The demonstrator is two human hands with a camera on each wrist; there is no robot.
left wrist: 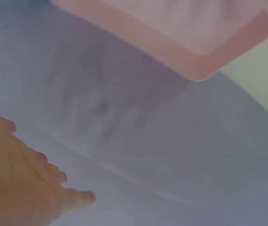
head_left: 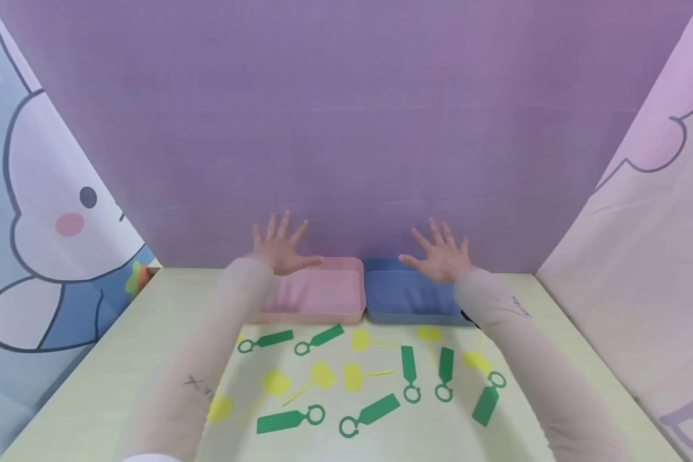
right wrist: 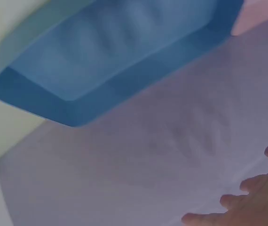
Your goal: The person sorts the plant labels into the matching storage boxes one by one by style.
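Note:
My left hand (head_left: 280,251) is held out over the pink tray (head_left: 329,289), its fingers spread and nothing in them. Over the blue tray (head_left: 407,292) my right hand (head_left: 441,256) is stretched out the same way, also holding nothing. The trays stand side by side at the back of the table. Green tags with ring ends, such as one green tag (head_left: 371,410), lie flat in front of them. Among these lie several yellow tags with thin tails, one being a yellow tag (head_left: 353,376). Each wrist view shows its hand and the tray (left wrist: 195,66) (right wrist: 77,110) apart from each other.
Behind the trays a purple panel (head_left: 346,141) rises from the pale table (head_left: 167,308). Printed cloths hang at both sides, the left cloth (head_left: 63,167) with a cartoon animal, the right cloth (head_left: 641,269) pink and white. My sleeves cover some yellow tags at the edges.

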